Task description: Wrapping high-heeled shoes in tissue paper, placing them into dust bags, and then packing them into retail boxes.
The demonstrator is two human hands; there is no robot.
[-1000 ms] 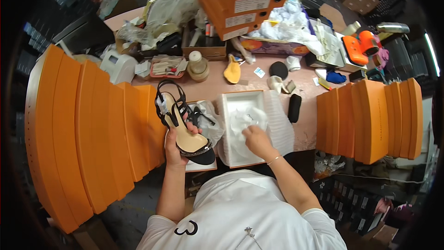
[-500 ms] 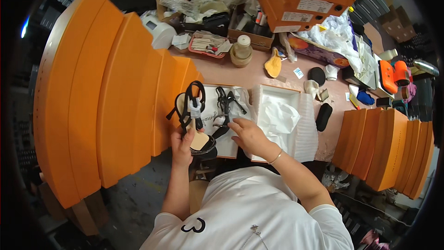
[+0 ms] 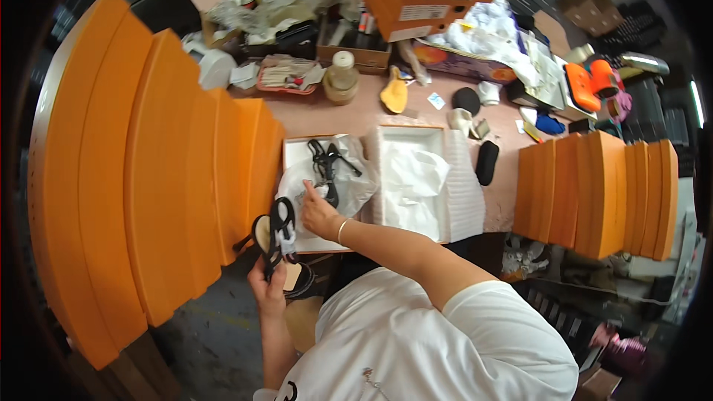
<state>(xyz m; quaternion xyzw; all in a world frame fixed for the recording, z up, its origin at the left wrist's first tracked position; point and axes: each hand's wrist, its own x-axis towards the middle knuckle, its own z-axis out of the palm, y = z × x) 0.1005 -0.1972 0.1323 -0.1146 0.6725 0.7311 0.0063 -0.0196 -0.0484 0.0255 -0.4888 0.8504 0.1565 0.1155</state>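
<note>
Cluttered worktable (image 3: 416, 115), left hand (image 3: 269, 289) gripping sandal (image 3: 278, 241), right hand (image 3: 318, 212) on tissue paper (image 3: 327, 186)

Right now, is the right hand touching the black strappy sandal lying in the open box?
Cannot tell. In the head view the right hand rests on the white tissue paper beside the black sandal; fingertips overlap its straps, no clear gap or contact.

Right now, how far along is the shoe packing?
Partly done, it seems. One black strappy sandal already lies on white tissue in the left box half. In hand: the left hand holds the second sandal below the table edge, while the right hand reaches to the tissue paper beside the first. Left: the held sandal is not yet in, and the other tissue-lined half lies open alongside.
</note>
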